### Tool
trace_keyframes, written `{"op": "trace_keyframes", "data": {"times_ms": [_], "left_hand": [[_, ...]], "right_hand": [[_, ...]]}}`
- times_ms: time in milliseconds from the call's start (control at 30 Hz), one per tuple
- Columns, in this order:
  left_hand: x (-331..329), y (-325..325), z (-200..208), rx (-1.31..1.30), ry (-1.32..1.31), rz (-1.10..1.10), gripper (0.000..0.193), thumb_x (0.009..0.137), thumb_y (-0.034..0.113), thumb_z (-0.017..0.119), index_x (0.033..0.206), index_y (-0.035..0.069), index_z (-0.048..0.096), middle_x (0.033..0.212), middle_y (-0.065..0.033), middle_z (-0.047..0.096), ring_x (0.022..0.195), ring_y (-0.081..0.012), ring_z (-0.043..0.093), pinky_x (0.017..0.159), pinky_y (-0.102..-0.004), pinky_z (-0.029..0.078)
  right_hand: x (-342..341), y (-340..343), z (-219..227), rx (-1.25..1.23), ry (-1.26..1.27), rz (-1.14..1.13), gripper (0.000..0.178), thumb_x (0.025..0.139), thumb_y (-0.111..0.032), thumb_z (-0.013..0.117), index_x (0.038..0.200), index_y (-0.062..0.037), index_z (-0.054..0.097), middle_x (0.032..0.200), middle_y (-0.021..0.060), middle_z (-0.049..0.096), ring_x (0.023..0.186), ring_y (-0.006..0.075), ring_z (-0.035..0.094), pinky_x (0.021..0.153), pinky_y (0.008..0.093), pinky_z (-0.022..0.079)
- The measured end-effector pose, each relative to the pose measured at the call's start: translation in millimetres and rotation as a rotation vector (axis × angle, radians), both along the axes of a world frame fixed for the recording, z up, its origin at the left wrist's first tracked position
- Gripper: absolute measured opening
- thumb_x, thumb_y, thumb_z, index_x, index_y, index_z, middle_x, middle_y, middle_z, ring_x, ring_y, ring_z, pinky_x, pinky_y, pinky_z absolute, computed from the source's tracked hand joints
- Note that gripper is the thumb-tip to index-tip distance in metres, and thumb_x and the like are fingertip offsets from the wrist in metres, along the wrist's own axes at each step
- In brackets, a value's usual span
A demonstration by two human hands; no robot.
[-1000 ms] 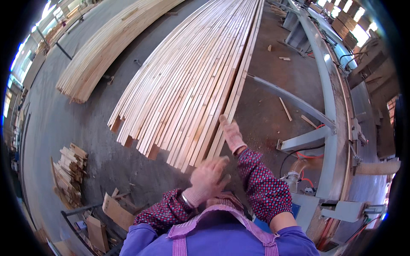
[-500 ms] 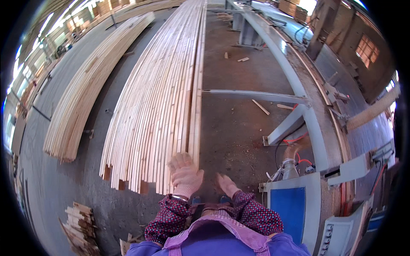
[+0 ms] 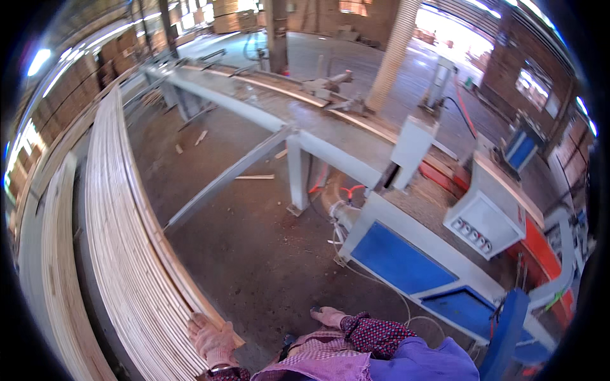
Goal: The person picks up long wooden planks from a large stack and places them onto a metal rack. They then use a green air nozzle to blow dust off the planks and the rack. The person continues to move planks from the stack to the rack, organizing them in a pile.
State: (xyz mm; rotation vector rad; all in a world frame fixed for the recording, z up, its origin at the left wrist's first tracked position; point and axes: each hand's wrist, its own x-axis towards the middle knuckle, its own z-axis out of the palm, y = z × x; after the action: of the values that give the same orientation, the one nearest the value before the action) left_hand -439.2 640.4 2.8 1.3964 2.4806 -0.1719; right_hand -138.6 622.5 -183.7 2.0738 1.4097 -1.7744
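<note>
A long stack of pale wooden strips (image 3: 124,216) runs away from me on the left. My left hand (image 3: 211,340), in a light glove, lies on the near right end of this stack, its fingers stretched out and not wrapped round any strip. In front of my body, over the floor, hangs my right hand (image 3: 329,316), also gloved. It points left with its fingers loosely extended and nothing visible in them. A second stack of strips (image 3: 60,254) sits further left.
A long grey machine table (image 3: 254,114) on legs extends to the far left. Blue panels (image 3: 400,257), a white control box (image 3: 486,222) and a hose (image 3: 394,57) stand to the right. A brace (image 3: 222,181) reaches toward the stack. Loose wood scraps (image 3: 255,177) lie on the floor.
My view has turned to the right, so the stacks now sit further left and more of the machine shows. My left hand stays at the stack's near end; my right hand remains before my body.
</note>
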Motion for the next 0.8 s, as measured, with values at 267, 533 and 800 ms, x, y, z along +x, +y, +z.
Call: {"op": "trace_keyframes", "data": {"times_ms": [267, 533, 800], "left_hand": [[-28.6, 22.7, -35.0, 0.054, 0.032, 0.117, 0.108, 0.065, 0.038, 0.068, 0.150, 0.010, 0.006, 0.154, -0.0216, 0.008, 0.141, -0.0390, 0.014, 0.114, -0.0441, 0.018], [-15.7, 20.9, -36.2, 0.106, 0.045, 0.047, 0.105, 0.066, 0.040, 0.068, 0.149, 0.009, 0.011, 0.153, -0.0196, 0.012, 0.141, -0.0356, 0.015, 0.113, -0.0449, 0.019], [-22.9, 14.6, -34.5, 0.118, 0.027, 0.042, 0.105, 0.069, 0.044, 0.067, 0.148, 0.004, 0.010, 0.153, -0.0233, 0.012, 0.141, -0.0375, 0.015, 0.114, -0.0448, 0.016]], "right_hand": [[21.6, -48.5, -49.1, 0.029, 0.042, -0.297, 0.066, 0.083, -0.057, 0.049, 0.111, 0.0009, 0.062, 0.107, 0.0223, 0.063, 0.104, 0.0345, 0.060, 0.088, 0.0392, 0.043], [11.8, -69.9, -51.5, 0.081, -0.019, -0.301, 0.060, 0.084, -0.053, 0.050, 0.104, 0.0018, 0.064, 0.103, 0.0215, 0.064, 0.102, 0.0336, 0.059, 0.088, 0.0396, 0.043], [-21.6, -97.1, -72.6, 0.182, -0.092, -0.176, 0.057, 0.087, -0.049, 0.047, 0.112, 0.0006, 0.061, 0.111, 0.0244, 0.062, 0.108, 0.0382, 0.058, 0.093, 0.0427, 0.043]]}}
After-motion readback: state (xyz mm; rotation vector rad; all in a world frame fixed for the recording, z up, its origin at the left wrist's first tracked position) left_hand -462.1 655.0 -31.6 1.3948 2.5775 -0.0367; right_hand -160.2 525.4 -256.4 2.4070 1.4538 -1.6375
